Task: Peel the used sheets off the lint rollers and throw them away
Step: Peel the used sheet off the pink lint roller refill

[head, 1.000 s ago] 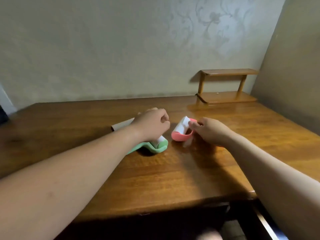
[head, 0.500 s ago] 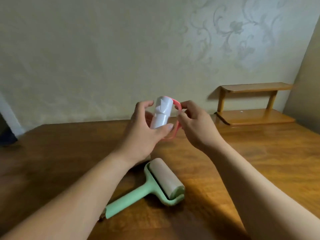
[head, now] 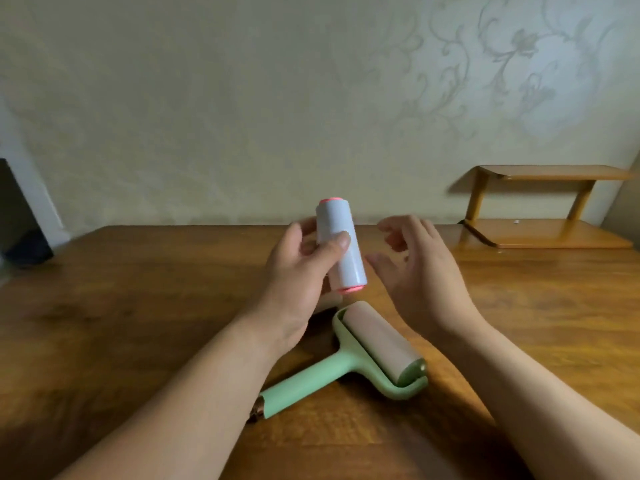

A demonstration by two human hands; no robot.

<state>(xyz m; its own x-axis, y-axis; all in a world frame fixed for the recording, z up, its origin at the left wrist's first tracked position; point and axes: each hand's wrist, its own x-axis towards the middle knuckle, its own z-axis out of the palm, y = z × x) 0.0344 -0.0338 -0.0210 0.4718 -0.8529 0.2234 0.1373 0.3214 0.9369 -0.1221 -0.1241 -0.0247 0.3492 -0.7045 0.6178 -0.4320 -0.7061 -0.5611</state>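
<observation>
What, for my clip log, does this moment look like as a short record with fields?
left hand: grips the white lint roll between thumb and fingers
white lint roll: pink ends, held above the table, tilted a little off upright
right hand: open, fingers relaxed, beside the roll, not touching it
green lint roller: lies on the wooden table below the hands, handle pointing lower left
peeled sheet: none visible
background: small wooden shelf at the far right
</observation>
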